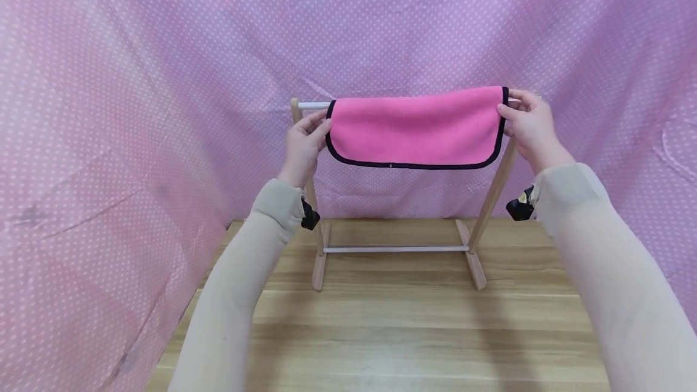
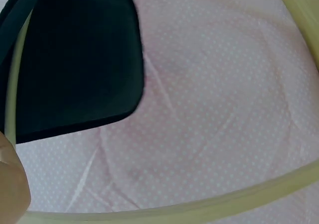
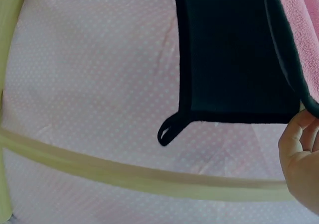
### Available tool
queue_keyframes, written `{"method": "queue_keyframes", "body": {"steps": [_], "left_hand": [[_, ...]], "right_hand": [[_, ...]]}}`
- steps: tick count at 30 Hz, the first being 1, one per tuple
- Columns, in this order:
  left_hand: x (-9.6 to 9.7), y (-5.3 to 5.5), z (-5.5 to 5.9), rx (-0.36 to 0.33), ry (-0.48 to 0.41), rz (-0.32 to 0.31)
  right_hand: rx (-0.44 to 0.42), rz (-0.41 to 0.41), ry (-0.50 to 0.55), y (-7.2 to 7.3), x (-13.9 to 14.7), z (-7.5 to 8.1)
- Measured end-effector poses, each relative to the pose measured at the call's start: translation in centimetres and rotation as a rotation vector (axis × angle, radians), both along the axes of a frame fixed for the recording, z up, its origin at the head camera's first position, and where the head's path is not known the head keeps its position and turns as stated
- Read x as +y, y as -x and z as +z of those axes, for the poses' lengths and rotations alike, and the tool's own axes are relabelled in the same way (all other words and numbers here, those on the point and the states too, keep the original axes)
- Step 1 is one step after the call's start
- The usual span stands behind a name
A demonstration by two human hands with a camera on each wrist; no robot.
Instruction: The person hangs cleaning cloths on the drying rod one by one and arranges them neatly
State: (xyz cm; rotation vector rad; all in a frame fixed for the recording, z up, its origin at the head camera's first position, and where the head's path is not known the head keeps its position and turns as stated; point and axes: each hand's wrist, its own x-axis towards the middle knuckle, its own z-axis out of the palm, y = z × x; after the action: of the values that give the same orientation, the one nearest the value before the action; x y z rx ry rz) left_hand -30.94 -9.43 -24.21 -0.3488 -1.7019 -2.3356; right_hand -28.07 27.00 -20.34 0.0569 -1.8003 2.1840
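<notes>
A pink fleecy cloth [image 1: 414, 132] with black edging hangs folded over the top rail [image 1: 314, 105] of a small wooden rack. Its underside [image 3: 234, 55] looks dark in the wrist views, and a black hanging loop [image 3: 169, 129] sticks out from one corner. At the cloth's left edge, my left hand [image 1: 301, 149] pinches the border between thumb and fingers. My right hand [image 1: 535, 129] pinches the opposite border, near the upper right corner by the rack's post. The right side of the cloth sits slightly higher than the left. Some fingertips are hidden behind the cloth.
The rack's wooden feet [image 1: 475, 271] stand on a wood-grain tabletop [image 1: 381, 325], joined by a white lower bar [image 1: 397, 249]. Pink dotted fabric [image 1: 272, 29] hangs behind and at the sides. Small black devices [image 1: 521, 205] are strapped at both cuffs.
</notes>
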Motion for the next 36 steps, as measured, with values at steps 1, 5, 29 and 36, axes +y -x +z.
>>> {"method": "queue_keyframes", "body": {"steps": [1,5,29,36], "left_hand": [[0.0,-0.1,-0.4,0.019,0.03,0.005],[0.1,-0.2,-2.3,0.084,0.16,0.065],[1.4,2.4,-6.7,0.168,0.191,0.313],[1.3,2.0,-7.1,0.137,0.257,0.275]], "right_hand": [[0.003,-0.012,-0.01,0.0,0.2,-0.3],[0.028,-0.111,-0.101,0.2,0.6,-1.6],[0.085,-0.243,-0.178,1.1,-0.3,-6.3],[0.122,-0.194,-0.086,0.4,0.0,-7.6]]}}
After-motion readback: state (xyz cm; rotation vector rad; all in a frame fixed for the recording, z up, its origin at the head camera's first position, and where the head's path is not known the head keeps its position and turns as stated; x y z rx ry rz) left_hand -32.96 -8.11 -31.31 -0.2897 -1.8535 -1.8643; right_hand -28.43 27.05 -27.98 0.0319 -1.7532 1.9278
